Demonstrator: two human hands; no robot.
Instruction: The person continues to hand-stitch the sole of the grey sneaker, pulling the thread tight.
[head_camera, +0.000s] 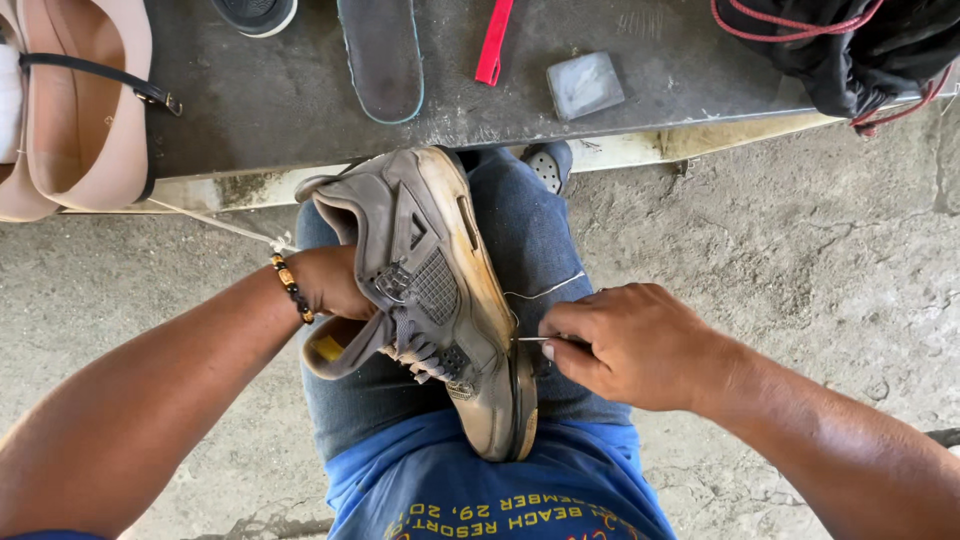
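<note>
Setting: concrete floor (800, 250), rough and stained, with a low dark desk (300, 100) running across the top of the head view.

Head view, shoe: a worn grey sneaker (440, 290) lies on its side across the person's lap, on the jeans-clad thigh, sole edge turned to the right, toe toward the body.

Head view, left hand: the left hand (325, 283), a beaded bracelet (292, 288) at the wrist, grips the sneaker at its collar; the fingers go into the opening and are hidden, so their spread cannot be told.

Head view, right hand: the right hand (625, 345) is closed in a pinch on a thin metal needle (530, 339), whose tip meets the seam between upper and sole.

Head view, thread: a pale thread (545, 290) runs from the sole edge up and to the right over the thigh; another white strand (215, 225) stretches from beside the left wrist toward the desk.

Head view, desk items: a pink flat shoe (90, 110) with a black strap, a dark insole (380, 55), a red strap (494, 40), a small grey block (585, 85), and a black bag (860, 45) with red cord.

Risk, judged: the needle points along the sole toward the left hand's side, so a slip through the stiff rubber could prick the thigh beneath or the hidden fingers.

Risk, judged: loose thread over the knee could snag or knot if drawn sideways; a slack hold at the collar would let the sneaker roll and bend the needle.
</note>
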